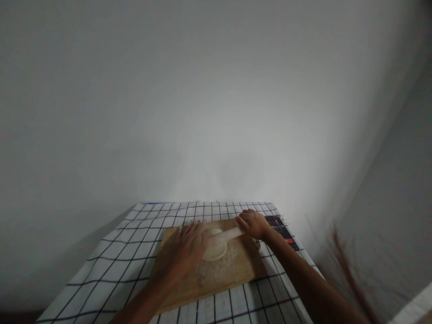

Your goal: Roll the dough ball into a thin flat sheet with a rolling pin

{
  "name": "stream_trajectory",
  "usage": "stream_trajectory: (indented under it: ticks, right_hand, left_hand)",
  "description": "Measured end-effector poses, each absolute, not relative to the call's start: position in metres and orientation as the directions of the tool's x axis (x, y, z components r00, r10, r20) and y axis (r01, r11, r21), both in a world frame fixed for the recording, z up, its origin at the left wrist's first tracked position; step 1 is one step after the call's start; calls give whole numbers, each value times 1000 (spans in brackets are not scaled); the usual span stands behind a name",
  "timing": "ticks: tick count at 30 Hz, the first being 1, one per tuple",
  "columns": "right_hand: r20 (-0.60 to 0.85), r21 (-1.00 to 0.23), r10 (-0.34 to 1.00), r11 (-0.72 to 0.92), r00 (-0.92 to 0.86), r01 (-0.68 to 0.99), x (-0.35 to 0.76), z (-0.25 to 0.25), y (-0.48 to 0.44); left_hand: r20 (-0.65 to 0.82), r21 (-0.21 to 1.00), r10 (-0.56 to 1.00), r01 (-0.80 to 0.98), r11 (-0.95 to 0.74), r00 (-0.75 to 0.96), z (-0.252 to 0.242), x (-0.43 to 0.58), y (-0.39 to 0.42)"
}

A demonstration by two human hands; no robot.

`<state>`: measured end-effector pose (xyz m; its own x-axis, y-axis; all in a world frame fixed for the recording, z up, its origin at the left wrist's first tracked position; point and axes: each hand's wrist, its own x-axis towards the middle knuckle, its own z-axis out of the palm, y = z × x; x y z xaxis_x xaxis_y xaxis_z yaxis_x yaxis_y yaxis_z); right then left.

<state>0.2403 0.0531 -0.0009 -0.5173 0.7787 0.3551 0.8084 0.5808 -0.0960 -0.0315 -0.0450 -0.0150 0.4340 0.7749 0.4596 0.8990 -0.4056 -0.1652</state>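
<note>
A wooden board (236, 270) lies on a white cloth with a dark grid (135, 252). On the board sits a flat round of pale dough (216, 249) with loose flour around it. A pale rolling pin (224, 235) lies across the dough. My left hand (189, 245) rests flat over the pin's left end, fingers stretched out. My right hand (252, 223) is curled over the pin's right end.
A dark flat object with a red mark (281, 228) lies at the table's right edge behind my right hand. A plain grey wall (202, 112) rises directly behind the table. Blurred reddish-brown strands (347, 265) hang at the right.
</note>
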Motion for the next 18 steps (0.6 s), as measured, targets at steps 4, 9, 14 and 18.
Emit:
stream_trajectory:
  ticks: [4,9,14,18]
  right_hand:
    - [408,-132,729,643,-550,754,246,-22,48]
    - [465,-198,708,669,-532,717,256,-39,29]
    - [483,-225,696,686,-532,692,263,-39,-8]
    - [496,-217,695,680,-521,701,266,-37,-39]
  left_hand:
    - [432,-196,790,900,-388,435,-10,-28,-48]
    - [412,-241,785,886,-396,463,-14,-23,-47]
    - [438,-364,711,831,-420,551,-29,-22,-54]
    - [552,-225,697,887,-404,458,-48,-18,-63]
